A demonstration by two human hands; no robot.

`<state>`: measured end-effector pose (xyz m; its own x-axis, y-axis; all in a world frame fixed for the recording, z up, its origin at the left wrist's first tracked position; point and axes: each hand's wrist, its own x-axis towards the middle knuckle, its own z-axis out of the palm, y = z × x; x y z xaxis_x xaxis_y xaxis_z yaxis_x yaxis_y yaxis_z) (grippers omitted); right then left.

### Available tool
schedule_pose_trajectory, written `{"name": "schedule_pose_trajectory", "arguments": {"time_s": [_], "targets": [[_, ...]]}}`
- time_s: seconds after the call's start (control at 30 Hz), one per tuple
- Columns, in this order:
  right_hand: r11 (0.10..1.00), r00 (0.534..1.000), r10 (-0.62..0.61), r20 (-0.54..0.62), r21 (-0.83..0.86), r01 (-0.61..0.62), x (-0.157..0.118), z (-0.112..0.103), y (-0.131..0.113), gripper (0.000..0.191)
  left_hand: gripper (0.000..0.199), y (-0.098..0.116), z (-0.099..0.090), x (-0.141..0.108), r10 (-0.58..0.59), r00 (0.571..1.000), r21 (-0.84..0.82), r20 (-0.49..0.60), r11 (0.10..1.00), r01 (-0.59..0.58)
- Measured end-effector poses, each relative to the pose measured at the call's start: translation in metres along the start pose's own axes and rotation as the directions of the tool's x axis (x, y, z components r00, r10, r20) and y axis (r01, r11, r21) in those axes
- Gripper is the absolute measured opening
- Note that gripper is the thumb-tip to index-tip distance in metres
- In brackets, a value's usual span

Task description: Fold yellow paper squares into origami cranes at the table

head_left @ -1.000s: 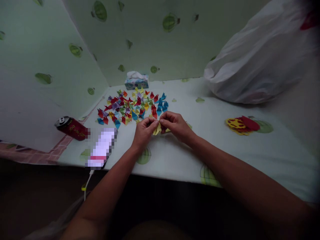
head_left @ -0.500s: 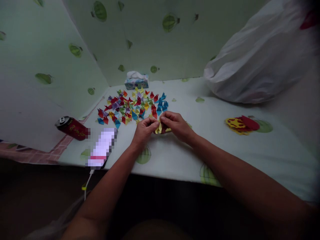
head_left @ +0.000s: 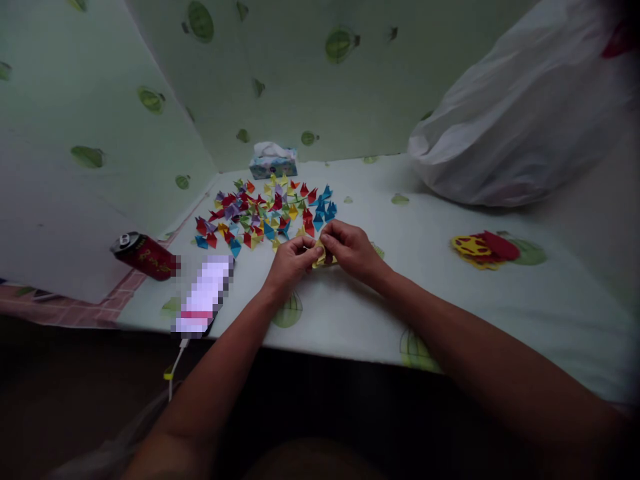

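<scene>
Between my two hands is a small piece of yellow origami paper [head_left: 320,260], pinched at its edges and partly covered by my fingers. My left hand [head_left: 294,265] grips it from the left, thumb and forefinger pressed together. From the right, my right hand [head_left: 353,250] pinches the same paper with its fingertips. Just beyond my hands lies a pile of folded paper cranes [head_left: 255,213] in red, blue, yellow, green and purple.
A tissue box [head_left: 273,162] stands behind the cranes. To the left are a tilted dark red drink can [head_left: 145,255] and a phone [head_left: 206,297] on a white cable. At the right lie red and yellow cutouts [head_left: 483,249], below a large white plastic bag [head_left: 505,120].
The yellow paper has turned slightly in my fingers and shows less of its folded flaps. My fingers have shifted a little; the things on the table stay put.
</scene>
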<state>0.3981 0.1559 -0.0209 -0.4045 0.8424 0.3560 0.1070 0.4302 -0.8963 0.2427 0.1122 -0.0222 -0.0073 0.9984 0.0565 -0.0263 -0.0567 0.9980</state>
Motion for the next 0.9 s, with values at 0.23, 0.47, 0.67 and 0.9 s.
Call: {"name": "schedule_pose_trajectory", "arguments": {"time_s": [0.23,0.47,0.67,0.9], "targets": [[0.972,0.990,0.059,0.125,0.217,-0.086,0.0019,-0.0022,-0.0005,0.018,0.027,0.0004,-0.0015,0.0005,-0.001,1.000,0.007,-0.006,1.000,0.001],[0.973,0.994,0.078,0.073,0.211,-0.092,0.0030,-0.0019,0.0013,0.018,0.030,-0.0018,-0.0012,0.0006,0.016,0.999,-0.058,-0.038,0.998,-0.019],[0.984,0.995,0.063,0.072,0.160,-0.074,0.0019,-0.0009,0.0021,0.019,0.032,-0.0063,-0.0024,0.0024,0.016,0.998,-0.088,-0.056,0.996,-0.021],[0.996,0.998,0.046,0.042,0.074,-0.049,0.0012,-0.0011,0.0000,0.016,0.035,-0.0056,-0.0017,0.0024,0.038,0.997,-0.082,-0.063,0.996,-0.043]]}}
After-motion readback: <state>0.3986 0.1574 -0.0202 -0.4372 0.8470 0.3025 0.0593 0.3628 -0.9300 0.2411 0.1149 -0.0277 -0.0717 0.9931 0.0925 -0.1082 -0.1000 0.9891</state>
